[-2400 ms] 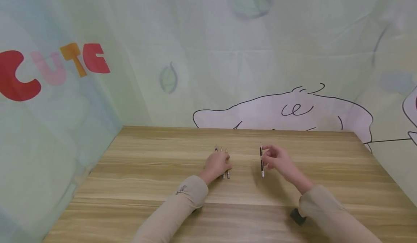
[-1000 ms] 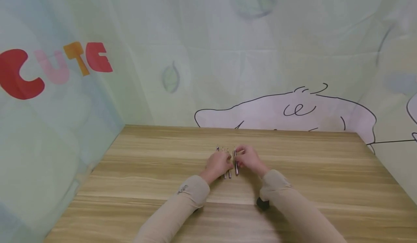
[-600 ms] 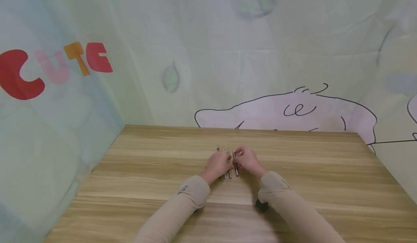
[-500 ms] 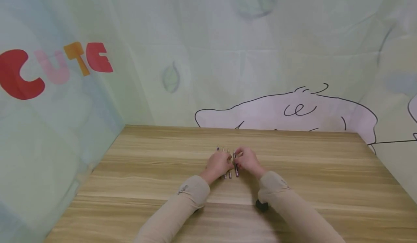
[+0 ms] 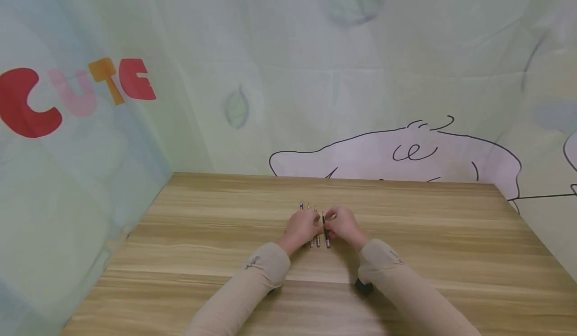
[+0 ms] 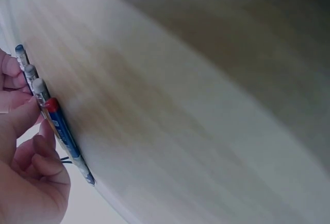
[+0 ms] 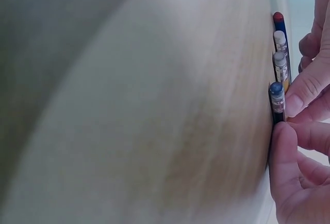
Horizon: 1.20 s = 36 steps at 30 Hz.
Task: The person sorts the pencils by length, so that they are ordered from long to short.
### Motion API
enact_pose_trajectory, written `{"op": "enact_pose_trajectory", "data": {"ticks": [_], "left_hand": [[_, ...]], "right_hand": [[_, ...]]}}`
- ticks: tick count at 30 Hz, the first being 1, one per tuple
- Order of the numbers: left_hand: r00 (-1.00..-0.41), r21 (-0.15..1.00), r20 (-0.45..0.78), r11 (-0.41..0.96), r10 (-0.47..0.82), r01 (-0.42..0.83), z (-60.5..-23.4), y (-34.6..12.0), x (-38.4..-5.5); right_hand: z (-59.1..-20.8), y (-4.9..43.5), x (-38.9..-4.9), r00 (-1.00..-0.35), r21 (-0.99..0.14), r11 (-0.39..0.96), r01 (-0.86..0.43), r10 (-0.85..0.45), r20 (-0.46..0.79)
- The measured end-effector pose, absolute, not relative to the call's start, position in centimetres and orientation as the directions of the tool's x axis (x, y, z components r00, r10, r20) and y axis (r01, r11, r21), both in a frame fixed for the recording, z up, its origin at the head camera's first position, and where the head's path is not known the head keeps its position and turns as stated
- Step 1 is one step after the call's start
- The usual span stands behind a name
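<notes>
Several pencils lie side by side on the wooden table, pointing away from me. My left hand covers the middle of three of them and holds them between thumb and curled fingers. These are a blue pencil with a red end, a pencil with a white eraser, and one with a grey eraser. My right hand pinches a black pencil with a blue eraser between thumb and fingers, just right of the row. The thumbs of both hands are close together.
A black block shows under the right sleeve cuff. A printed curtain hangs behind the table's far edge and along its left side, with large coloured letters on it.
The right hand has brought the black pencil leftward from apart to beside the row, then slid it slightly toward me, its eraser end level with the others. The left hand stays in place.
</notes>
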State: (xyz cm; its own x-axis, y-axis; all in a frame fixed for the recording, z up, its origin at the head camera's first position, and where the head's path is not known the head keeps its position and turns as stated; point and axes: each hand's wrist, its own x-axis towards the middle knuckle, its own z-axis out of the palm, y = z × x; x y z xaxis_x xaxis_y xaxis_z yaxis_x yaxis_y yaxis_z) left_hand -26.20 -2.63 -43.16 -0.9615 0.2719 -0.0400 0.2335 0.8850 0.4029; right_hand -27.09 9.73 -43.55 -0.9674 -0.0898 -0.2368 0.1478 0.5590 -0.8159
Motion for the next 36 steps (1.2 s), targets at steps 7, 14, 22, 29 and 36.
{"op": "enact_pose_trajectory", "data": {"ticks": [7,14,22,29,36], "left_hand": [[-0.962,0.414,-0.042,0.881,0.271,0.23,-43.1,-2.6,-26.2],[-0.959,0.417,-0.022,0.875,0.282,0.247,-43.1,-2.7,-26.1],[-0.954,0.414,0.005,0.868,0.298,0.273,-43.1,-2.9,-26.2],[-0.949,0.446,0.013,0.848,0.314,0.286,-43.0,-3.2,-26.1],[-0.944,0.505,0.003,0.815,0.329,0.285,-43.0,-3.7,-25.9]], "right_hand": [[-43.5,9.8,-27.0,-0.966,-0.816,0.554,0.166,-0.077,-0.249],[-43.6,9.8,-27.1,-0.967,-0.817,0.552,0.169,-0.069,-0.247],[-44.0,9.9,-27.3,-0.971,-0.835,0.527,0.159,-0.071,-0.229],[-44.1,10.1,-27.1,-0.973,-0.848,0.508,0.152,-0.075,-0.22],[-44.1,11.1,-26.2,-0.969,-0.822,0.558,0.116,-0.116,-0.216]]}}
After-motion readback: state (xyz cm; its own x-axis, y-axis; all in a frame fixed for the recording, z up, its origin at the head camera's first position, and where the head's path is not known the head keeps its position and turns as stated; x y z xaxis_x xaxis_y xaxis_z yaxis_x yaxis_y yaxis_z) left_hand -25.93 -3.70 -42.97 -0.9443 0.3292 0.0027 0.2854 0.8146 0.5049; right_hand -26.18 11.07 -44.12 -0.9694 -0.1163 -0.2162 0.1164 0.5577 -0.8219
